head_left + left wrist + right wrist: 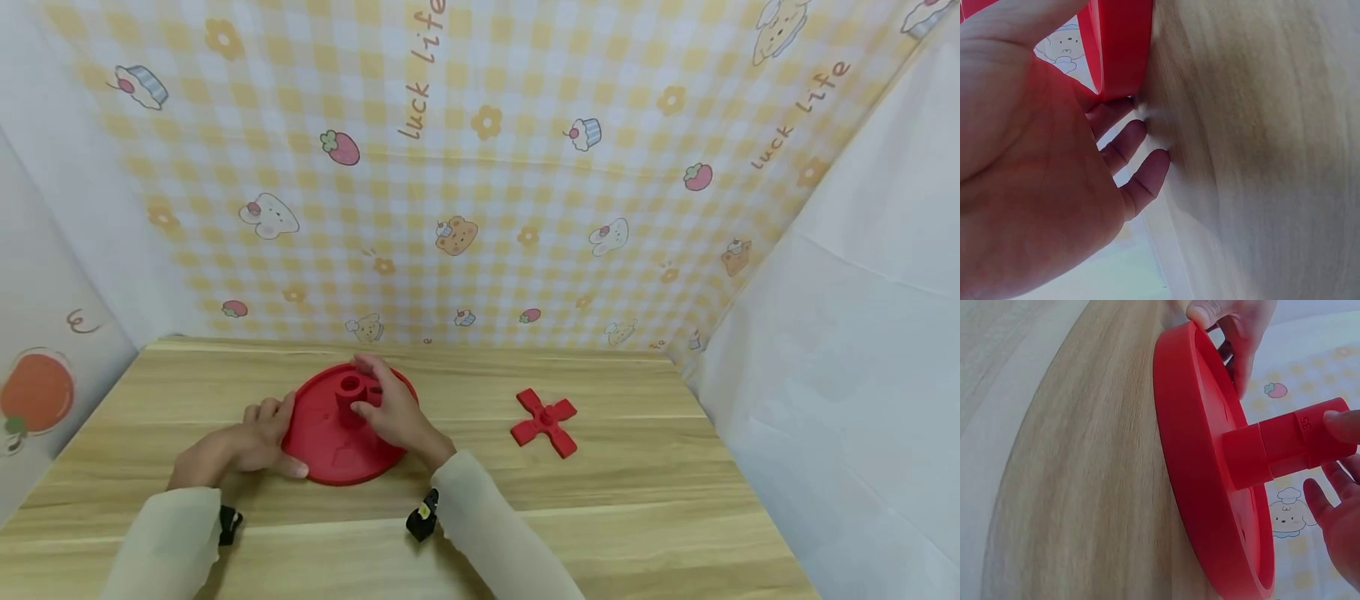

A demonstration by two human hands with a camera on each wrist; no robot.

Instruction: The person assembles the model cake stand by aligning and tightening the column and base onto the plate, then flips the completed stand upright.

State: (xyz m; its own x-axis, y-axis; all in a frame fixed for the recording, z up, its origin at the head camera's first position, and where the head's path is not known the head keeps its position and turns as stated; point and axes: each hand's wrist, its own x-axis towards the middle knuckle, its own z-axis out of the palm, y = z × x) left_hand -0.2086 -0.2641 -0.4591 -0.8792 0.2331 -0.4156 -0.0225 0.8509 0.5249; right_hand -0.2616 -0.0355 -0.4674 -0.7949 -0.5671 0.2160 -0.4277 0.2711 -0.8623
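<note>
Your red round shallow-rimmed disc (pixel 321 437) sits low, left of centre in the head frame, flat on the light wooden tabletop (pixel 637 450), rim up. Red hollow cylindrical post (pixel 349 408) stands at its middle: long axis vertical, bore facing up, "35" on its side in the right wrist view. Your right hand (pixel 401 417) has the post's upper end, thumb on the near side, forefinger bent round the far side, little gap. Your left hand (pixel 258 442) is half-curled on the disc's left rim, thumb at the near edge, other fingertips down on the wood. Edges: far rim is near the tabletop's back edge, yellow-and-white checked backdrop (pixel 487 183) behind. Flat red four-armed cross (pixel 546 417) lies right of centre, well apart, arms diagonal. Wood shows between disc and cross, then on to the white side cloth (pixel 862 292) at frame right.
</note>
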